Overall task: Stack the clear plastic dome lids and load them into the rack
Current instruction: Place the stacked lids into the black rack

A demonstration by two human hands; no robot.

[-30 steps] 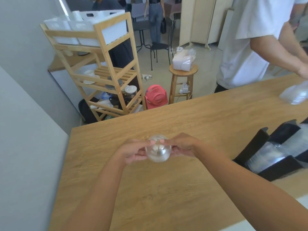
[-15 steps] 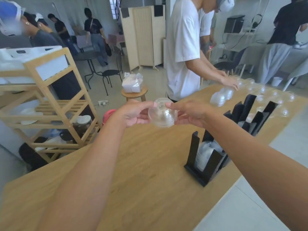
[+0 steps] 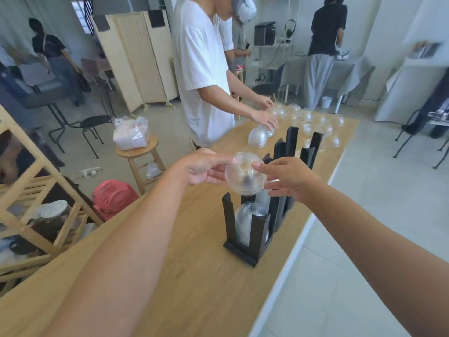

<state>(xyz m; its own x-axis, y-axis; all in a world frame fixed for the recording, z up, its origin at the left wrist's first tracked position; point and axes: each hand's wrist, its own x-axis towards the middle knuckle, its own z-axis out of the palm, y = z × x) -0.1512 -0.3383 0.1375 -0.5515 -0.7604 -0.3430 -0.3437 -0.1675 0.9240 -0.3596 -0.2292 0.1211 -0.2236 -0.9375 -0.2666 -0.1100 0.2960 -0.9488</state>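
We hold dome lids (image 3: 244,175) over the rack (image 3: 257,239).
Our left hand (image 3: 204,170) and right hand (image 3: 289,178) pinch them, perhaps a few nested; next they need lowering squarely into the near slot.

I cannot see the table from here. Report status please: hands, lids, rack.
Hands: left hand, right hand pinch clear dome lids. Lids above black rack, not yet in. Near slot holds racked lids; path looks free.
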